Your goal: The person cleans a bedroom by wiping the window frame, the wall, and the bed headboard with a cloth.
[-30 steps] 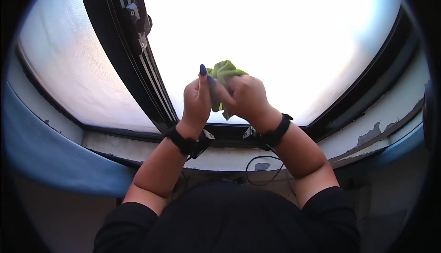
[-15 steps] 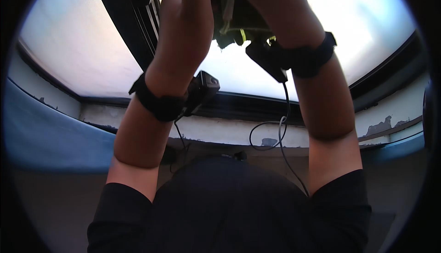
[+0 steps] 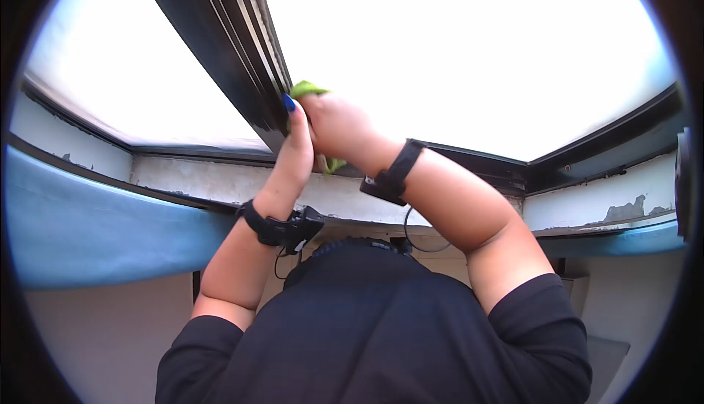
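Note:
My right hand (image 3: pixel 341 122) is closed on a green cloth (image 3: pixel 309 88), whose edges stick out above and below the fingers. It is pressed near the lower end of the dark window frame upright (image 3: pixel 253 59). Just to its left and partly overlapping it, my left hand (image 3: pixel 299 144) points upward, its blue-nailed thumb against the frame's edge. The left hand's other fingers are hidden, and it looks closed around something I cannot make out, either cloth or frame.
Bright window panes (image 3: pixel 455 52) lie on both sides of the upright. A white sill (image 3: pixel 213 177) with chipped paint (image 3: pixel 623 207) runs along the bottom. Blue panels (image 3: pixel 110 221) flank it below. Black wrist straps with small devices (image 3: pixel 304 228) trail cables.
Both hands have come down from above the view to the lower part of the upright. The cloth has moved down and left with my right hand. The view has brightened.

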Demonstrator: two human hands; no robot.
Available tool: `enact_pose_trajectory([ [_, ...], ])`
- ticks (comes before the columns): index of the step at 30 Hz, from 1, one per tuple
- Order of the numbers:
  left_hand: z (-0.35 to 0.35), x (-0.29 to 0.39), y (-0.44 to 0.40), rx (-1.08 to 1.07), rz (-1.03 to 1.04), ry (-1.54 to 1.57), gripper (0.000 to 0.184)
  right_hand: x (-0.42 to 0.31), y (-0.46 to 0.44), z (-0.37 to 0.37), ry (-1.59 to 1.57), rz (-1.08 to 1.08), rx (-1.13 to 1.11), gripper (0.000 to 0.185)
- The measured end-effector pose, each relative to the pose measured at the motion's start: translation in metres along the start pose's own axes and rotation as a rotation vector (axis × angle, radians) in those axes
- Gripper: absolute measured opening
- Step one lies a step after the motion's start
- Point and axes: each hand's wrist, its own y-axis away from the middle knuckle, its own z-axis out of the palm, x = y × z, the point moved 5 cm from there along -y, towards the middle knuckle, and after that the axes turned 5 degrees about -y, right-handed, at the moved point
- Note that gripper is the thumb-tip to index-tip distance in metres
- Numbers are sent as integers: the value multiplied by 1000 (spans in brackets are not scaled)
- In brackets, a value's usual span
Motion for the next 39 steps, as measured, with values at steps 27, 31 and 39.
enact_pose_trajectory([
  [27,249,54,-2,-540,263,-477,69,98,195,-148,289,259,475,20],
  [31,265,74,-1,-501,436,-429,68,102,211,-177,153,328,512,23],
  [39,247,73,-5,-479,514,-483,64,101,213,-160,97,368,500,38],
])
